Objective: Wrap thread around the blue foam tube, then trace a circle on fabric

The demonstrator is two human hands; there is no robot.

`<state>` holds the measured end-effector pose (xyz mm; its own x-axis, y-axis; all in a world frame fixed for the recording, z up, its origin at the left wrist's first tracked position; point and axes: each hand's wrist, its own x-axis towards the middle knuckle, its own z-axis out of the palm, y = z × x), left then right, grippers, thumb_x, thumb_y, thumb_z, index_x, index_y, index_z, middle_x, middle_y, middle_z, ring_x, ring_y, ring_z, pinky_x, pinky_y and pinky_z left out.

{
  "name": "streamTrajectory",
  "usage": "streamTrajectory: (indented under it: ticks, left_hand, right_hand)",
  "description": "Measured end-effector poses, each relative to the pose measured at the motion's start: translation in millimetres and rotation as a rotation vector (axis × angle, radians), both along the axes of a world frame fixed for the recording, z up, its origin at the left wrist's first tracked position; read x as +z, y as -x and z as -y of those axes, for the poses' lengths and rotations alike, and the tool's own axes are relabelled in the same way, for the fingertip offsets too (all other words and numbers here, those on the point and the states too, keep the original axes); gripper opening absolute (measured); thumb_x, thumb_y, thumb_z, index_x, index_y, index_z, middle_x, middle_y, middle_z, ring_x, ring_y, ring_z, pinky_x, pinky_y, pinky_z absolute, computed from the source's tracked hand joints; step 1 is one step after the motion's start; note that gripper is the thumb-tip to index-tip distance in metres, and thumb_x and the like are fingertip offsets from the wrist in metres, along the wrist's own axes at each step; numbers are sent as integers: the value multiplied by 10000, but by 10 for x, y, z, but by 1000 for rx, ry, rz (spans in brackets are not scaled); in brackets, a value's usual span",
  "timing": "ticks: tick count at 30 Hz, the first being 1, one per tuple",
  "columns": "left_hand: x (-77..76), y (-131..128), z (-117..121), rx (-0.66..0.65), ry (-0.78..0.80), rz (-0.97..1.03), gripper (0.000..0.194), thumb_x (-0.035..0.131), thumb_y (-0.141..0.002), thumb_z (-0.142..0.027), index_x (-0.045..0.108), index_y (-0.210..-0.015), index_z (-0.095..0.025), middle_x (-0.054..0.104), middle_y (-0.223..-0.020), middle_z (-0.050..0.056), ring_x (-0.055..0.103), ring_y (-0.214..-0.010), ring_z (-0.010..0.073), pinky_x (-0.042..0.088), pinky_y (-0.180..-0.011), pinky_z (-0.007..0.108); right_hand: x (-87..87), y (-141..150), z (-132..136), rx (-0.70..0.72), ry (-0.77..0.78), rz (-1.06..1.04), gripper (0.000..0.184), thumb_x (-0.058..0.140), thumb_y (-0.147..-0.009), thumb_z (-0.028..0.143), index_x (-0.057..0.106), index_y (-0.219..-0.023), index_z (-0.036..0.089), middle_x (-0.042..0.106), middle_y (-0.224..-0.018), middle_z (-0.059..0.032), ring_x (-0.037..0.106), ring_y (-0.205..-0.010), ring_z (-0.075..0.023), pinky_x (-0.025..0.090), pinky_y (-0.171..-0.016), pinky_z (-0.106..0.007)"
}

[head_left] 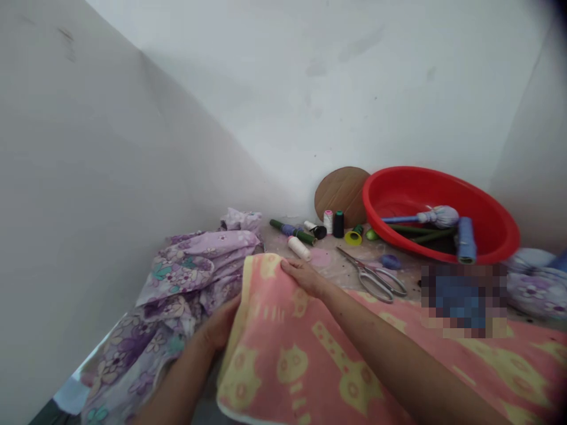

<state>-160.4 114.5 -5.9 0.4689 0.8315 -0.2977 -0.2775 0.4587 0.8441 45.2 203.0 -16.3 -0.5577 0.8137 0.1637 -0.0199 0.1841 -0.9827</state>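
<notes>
And there's the lilac floral cloth (177, 277) heaped at the left, the left hand (217, 327) behind the pink-and-yellow towel (283, 366), its fingers hidden, the right hand (305, 277) with fingers together across the towel's top edge, clamped or not I can't tell, then steel scissors (372, 274), thread spools (339, 224) and a red basin (425, 200), no lettering readable!
</notes>
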Motion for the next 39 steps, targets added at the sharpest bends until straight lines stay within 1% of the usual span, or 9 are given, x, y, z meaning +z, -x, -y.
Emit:
streamTrajectory:
  ticks: [4,9,12,15,18,21,27,32,39]
  left_hand:
    - [-145,-87,235,82,-7,95,431,537,-730,-414,573,-1040,-116,653,-938,112,590,-881,255,416,-823,363]
    - [59,-17,263,314,13,-45,266,591,-692,-196,606,-933,-83,677,-801,123,628,-738,246,465,-736,366]
    - [225,-69,206,454,16,-89,212,569,-674,-143,613,-874,-86,679,-703,95,633,-663,222,487,-682,339]
    - [350,-175,156,510,-56,-61,174,536,-686,-161,615,-827,-97,672,-680,76,629,-654,195,491,-659,297]
    - [337,-203,130,418,-138,-80,268,487,-737,-293,594,-910,-118,664,-782,86,622,-712,198,483,-671,317]
    - [129,-133,105,504,-221,-399,389,544,-690,-376,549,-994,-134,649,-790,79,613,-697,200,475,-618,310]
    - [-280,-154,-36,622,-400,-579,692,751,-447,-266,500,-1082,-151,547,-1106,115,534,-945,250,440,-744,305]
    - [-228,-392,-198,462,-453,-449,463,708,-531,-286,581,-952,-143,641,-919,55,591,-823,211,470,-697,277]
    - [-22,-362,17,544,-350,-525,315,682,-579,-319,593,-815,-131,581,-499,-23,470,-348,89,311,-279,155]
  right_hand:
    - [-52,113,-118,-179,-263,308,411,307,-828,472,596,-833,180,604,-807,-34,546,-757,-174,425,-634,-284]
    - [45,283,166,-296,-582,497,380,520,-744,372,528,-1074,184,505,-1113,-99,440,-1031,-227,307,-889,-386]
    - [182,389,589,43,-718,390,657,574,-674,434,359,-1243,187,413,-1242,-89,375,-1124,-208,296,-927,-324]
    - [250,440,845,114,-683,438,856,632,-598,310,201,-1322,161,308,-1323,-125,321,-1169,-264,304,-914,-363]
    - [270,375,762,-35,-580,350,514,500,-670,146,433,-1179,154,517,-1129,-103,484,-989,-212,375,-807,-309]
    - [341,216,546,-40,-404,251,181,434,-756,226,593,-784,145,588,-704,-18,525,-654,-140,398,-589,-236]
    - [634,-41,454,-76,-59,145,376,443,-763,483,559,-666,139,502,-548,6,402,-449,-70,295,-414,-184]
    - [908,-178,446,-46,-53,6,422,457,-733,544,553,-715,133,542,-601,-12,476,-500,-94,352,-450,-193]
    - [1269,-308,309,-277,-272,-52,409,426,-749,539,533,-710,146,525,-597,1,481,-521,-102,378,-475,-207]
